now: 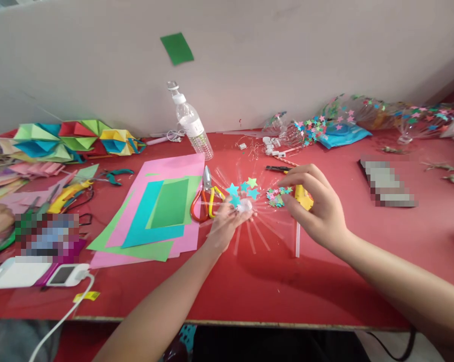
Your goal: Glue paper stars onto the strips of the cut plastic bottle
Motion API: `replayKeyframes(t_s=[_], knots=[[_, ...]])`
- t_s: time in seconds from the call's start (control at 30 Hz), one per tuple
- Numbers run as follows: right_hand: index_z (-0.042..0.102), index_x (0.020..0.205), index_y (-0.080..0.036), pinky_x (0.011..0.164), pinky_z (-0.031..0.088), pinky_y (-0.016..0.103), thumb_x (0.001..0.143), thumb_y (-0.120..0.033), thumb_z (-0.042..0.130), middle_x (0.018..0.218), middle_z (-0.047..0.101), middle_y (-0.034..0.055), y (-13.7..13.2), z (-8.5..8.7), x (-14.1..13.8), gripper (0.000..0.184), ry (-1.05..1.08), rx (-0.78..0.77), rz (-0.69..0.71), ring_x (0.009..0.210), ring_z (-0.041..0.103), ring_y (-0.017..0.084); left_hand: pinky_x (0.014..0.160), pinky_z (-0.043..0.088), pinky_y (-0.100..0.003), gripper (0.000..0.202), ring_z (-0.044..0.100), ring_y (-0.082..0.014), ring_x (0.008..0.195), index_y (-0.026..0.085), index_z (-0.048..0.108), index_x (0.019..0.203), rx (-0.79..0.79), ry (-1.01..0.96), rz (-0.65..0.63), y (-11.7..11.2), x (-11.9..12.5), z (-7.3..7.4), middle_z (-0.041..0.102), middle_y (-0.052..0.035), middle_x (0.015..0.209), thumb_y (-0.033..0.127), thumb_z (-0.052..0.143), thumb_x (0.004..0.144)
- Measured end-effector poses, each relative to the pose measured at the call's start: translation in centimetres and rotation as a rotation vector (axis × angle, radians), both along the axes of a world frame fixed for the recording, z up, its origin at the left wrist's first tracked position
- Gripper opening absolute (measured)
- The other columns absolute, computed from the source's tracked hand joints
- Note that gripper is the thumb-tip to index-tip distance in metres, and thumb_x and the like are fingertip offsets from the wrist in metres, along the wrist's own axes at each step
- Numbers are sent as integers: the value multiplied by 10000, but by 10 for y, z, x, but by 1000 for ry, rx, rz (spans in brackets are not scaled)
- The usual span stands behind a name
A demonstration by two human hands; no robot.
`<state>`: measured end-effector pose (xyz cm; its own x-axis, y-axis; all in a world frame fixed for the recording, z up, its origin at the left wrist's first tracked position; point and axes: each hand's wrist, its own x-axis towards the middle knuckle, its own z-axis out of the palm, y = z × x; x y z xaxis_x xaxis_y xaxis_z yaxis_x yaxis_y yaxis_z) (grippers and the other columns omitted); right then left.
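Left hand point(227, 223) grips plastic spray point(246, 201); right hand point(319, 206) curls over loose stars point(278, 197).

The left hand point(227, 223) holds a clear plastic piece point(245, 206) whose thin strips spread out like rays. Blue and green paper stars point(232, 190) sit on some strips. The right hand point(319, 206) hangs with bent fingers just above a small heap of stars point(279, 197) on the red table point(249, 286); I cannot tell if it pinches one. A yellow glue gun point(304, 198) lies under this hand. Cutters point(204, 198) lie beside coloured paper sheets point(155, 216).
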<state>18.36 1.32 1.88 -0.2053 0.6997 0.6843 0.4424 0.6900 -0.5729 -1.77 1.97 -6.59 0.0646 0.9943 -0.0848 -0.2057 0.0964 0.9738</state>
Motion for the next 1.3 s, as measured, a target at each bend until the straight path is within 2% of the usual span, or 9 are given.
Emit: replayKeyframes(t_s=[0.13, 0.27, 0.4, 0.6, 0.7, 0.87, 0.97, 1.13, 1.3], knots=[[610, 937, -215, 847, 469, 401, 844, -150, 530, 954, 595, 56, 8, -6, 1, 138, -12, -52, 5, 960, 572, 209, 635, 495, -266, 442, 661, -135, 675, 199, 526, 957, -4, -30, -12, 2, -1, 7, 700, -26, 910, 310, 816, 643], [598, 969, -202, 786, 490, 358, 835, -234, 593, 952, 599, 47, 11, -12, -1, 138, -64, -172, 17, 845, 591, 175, 504, 423, -217, 446, 602, -108, 595, 194, 569, 969, 7, 25, -18, 5, -4, 9, 666, -3, 838, 342, 817, 629], [590, 1025, -191, 705, 500, 302, 837, -233, 605, 883, 615, 26, 10, -21, -5, 193, -152, -272, 60, 734, 612, 138, 502, 358, -201, 428, 543, -97, 600, 182, 619, 923, -10, 86, 16, 9, -8, 8, 632, 11, 740, 355, 833, 595], [581, 920, -183, 712, 518, 277, 881, -146, 519, 873, 644, 49, 10, -37, -11, 82, -159, -207, 165, 749, 625, 134, 512, 377, -207, 425, 497, -84, 543, 171, 617, 947, -59, 195, -79, 15, -12, -5, 600, 28, 700, 354, 810, 616], [558, 848, -197, 720, 513, 286, 890, -122, 482, 853, 635, 48, 11, -40, -12, 115, -169, -190, 200, 760, 611, 141, 498, 385, -198, 421, 520, -89, 569, 161, 597, 941, -85, 236, -127, 16, -11, -8, 602, 21, 736, 343, 798, 619], [525, 814, -199, 705, 508, 300, 879, -101, 460, 829, 611, 55, 11, -41, -11, 134, -221, -169, 224, 747, 591, 150, 499, 355, -196, 438, 459, -67, 500, 155, 585, 1000, -92, 319, -246, 18, -24, -1, 583, 45, 659, 270, 766, 619], [523, 824, -202, 714, 516, 303, 886, -112, 459, 854, 618, 62, 11, -43, -11, 126, -245, -165, 226, 774, 603, 156, 460, 340, -211, 470, 467, -100, 452, 169, 570, 1112, -117, 487, -258, 21, -43, 7, 538, 68, 553, 233, 705, 666], [548, 895, -194, 752, 543, 333, 887, -136, 470, 938, 654, 89, 7, -43, -11, 97, -311, -137, 232, 865, 649, 186, 493, 415, -211, 329, 544, -92, 550, 186, 581, 1104, 161, 619, 174, 24, -62, 27, 668, -42, 946, 184, 535, 778], [574, 1000, -183, 735, 557, 329, 888, -188, 500, 1014, 668, 107, 2, -37, -10, 135, -368, -91, 207, 892, 675, 200, 491, 388, -197, 198, 449, -60, 492, 166, 615, 1001, 334, 550, 409, 17, -54, 43, 670, -36, 899, 285, 568, 850]])
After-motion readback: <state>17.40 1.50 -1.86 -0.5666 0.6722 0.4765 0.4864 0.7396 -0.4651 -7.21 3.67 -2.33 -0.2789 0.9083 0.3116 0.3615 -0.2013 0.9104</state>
